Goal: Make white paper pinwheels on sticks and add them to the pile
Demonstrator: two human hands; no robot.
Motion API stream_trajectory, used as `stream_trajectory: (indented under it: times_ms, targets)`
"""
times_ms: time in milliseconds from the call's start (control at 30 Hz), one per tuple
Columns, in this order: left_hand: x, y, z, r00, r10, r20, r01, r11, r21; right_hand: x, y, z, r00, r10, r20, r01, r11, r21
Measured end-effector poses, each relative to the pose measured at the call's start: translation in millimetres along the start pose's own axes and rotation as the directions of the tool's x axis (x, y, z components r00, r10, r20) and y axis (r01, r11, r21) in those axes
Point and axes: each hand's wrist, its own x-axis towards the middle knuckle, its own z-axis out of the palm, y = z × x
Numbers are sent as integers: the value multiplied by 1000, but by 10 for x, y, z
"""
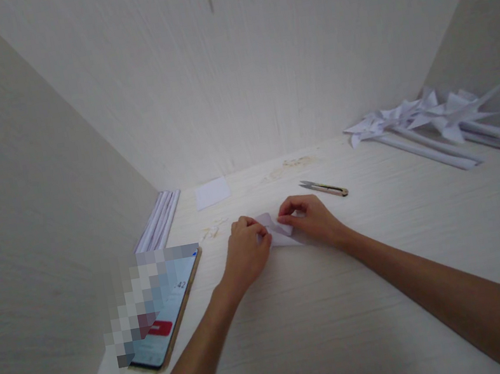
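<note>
Pinching a small folded white paper (280,232) from both sides, the left hand (246,253) and right hand (310,218) have their fingertips closed on it, flat on the white desk (332,321). The paper lies between the hands, equally near each. A utility knife (325,187) lies just beyond the right hand; paper pinwheels (431,116) far right, a phone (165,311) left.

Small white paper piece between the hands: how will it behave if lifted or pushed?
The paper piece looks thin and creased, so probably floppy apart from its folds. It is likely very light: both the left hand and the right hand manage it with fingertips alone. Lying flat on the smooth table, it would probably slide when pushed, not roll or tip.
</note>
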Motion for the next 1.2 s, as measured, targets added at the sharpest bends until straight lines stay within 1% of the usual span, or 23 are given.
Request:
stream_trajectory:
  times_ms: [133,467,600,733,967,1067,1133,1200]
  targets:
    - [-6,-2,38,1000,5,-24,-6,1000,-23,-6,-21,-5,1000,-2,9,2,1000,-5]
    - [-18,11,63,999,16,-30,-19,996,-92,-36,-37,14,999,-47,-28,44,995,-91]
    - [-19,15,79,1000,-10,-14,8,989,-150,-60,-75,8,991,-135,-13,131,976,-171]
    - [-5,15,95,999,-40,-3,38,973,-229,-74,-86,8,972,-234,-7,222,931,-290]
    - [4,34,101,994,-101,-35,87,953,-289,-113,-18,39,928,-364,83,364,830,-422]
    - [-2,44,95,992,-113,-61,89,947,-308,-119,-12,44,926,-364,95,365,809,-460]
    - [-7,43,87,984,-138,-112,100,950,-296,-117,-15,45,934,-346,91,347,815,-464]
    - [-12,32,79,970,-173,-171,129,962,-242,-113,-18,46,941,-326,89,328,822,-466]
